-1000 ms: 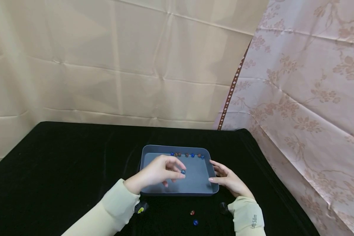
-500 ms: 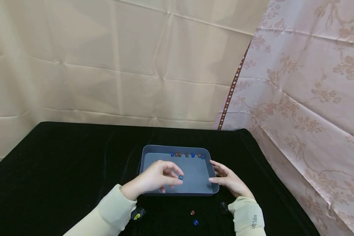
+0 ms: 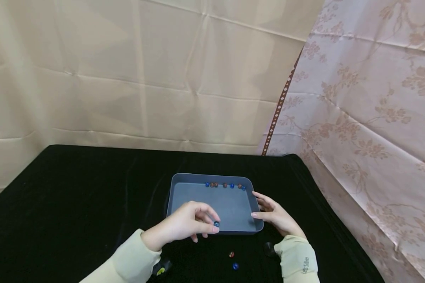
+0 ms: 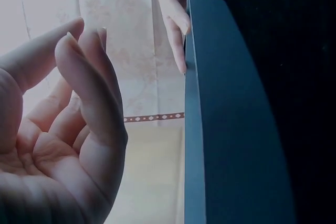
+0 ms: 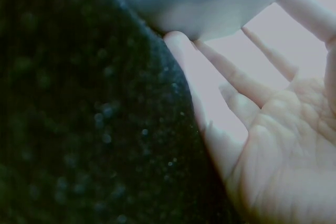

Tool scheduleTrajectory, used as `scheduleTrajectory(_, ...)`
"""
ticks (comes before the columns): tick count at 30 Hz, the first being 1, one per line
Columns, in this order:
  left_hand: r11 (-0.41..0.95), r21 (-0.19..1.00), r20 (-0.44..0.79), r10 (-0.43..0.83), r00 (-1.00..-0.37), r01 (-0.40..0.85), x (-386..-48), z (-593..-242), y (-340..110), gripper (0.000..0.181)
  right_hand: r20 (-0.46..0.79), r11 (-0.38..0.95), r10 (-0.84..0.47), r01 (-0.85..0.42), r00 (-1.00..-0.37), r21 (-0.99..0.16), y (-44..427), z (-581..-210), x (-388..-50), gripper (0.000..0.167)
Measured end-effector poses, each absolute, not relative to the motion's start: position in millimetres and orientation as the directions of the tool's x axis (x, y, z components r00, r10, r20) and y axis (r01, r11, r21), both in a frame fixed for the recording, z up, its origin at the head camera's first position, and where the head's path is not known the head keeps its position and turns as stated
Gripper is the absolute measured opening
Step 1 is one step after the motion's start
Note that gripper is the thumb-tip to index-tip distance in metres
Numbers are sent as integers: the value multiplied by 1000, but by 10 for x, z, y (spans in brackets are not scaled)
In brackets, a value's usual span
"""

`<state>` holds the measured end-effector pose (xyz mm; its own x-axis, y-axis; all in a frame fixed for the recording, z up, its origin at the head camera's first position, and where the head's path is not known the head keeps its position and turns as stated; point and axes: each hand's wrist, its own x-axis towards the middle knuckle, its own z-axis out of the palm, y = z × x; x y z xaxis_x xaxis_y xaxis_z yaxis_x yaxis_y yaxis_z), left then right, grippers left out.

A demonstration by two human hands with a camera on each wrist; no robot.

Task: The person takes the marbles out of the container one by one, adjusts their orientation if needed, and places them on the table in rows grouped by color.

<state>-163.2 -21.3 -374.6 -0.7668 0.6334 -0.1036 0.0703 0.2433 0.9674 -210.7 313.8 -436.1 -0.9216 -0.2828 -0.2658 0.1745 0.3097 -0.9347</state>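
In the head view my left hand (image 3: 190, 222) pinches a blue marble (image 3: 217, 224) between thumb and fingertips, above the front edge of the blue-grey tray (image 3: 175, 198). In the left wrist view the fingers (image 4: 92, 93) curl toward the thumb, and the marble itself does not show there. My right hand (image 3: 278, 218) rests against the tray's right side, its fingers fairly straight. The right wrist view shows that thumb (image 5: 181, 48) touching the tray's outer wall (image 5: 210, 11). Several blue and reddish-brown marbles (image 3: 224, 185) stand in a loose row along the tray's back wall.
On the black cloth (image 3: 92, 196) in front of the tray lie a red marble (image 3: 231, 254) and a blue marble (image 3: 235, 266). Cream curtain (image 3: 145, 78) hangs behind the table, with a floral curtain (image 3: 368, 106) at the right.
My left hand, still pinching the blue marble, has moved from over the tray's middle toward me, to its front edge. The right hand and the tray have stayed in place.
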Motion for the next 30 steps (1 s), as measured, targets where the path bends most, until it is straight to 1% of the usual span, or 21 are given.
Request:
scheduleTrajectory(10, 241, 969, -120, 641, -758, 50, -1552, -3796, -182, 26, -270, 316, -279, 177, -922, -932, 3149, -4356, -2108, 73)
scheduleTrajectory(15, 267, 962, -140, 648, -749, 51, -1526, -3843, -156, 22, -270, 316, -279, 178, -921, -932, 3147, -4358, -2114, 72)
scheduleTrajectory(20, 284, 956, -145, 679, -720, 75, -1484, -3878, -123, 17, -270, 318, -277, 177, -922, -931, 3148, -4365, -2119, 72)
scheduleTrajectory(24, 312, 947, -176, 699, -693, 75, -1453, -3884, -100, 15, -271, 314, -274, 180, -923, -932, 3142, -4364, -2117, 72)
scheduleTrajectory(30, 342, 935, -194, 715, -672, 95, -1423, -3945, -78, 11, -270, 312, -276, 180, -923, -933, 3139, -4368, -2111, 72)
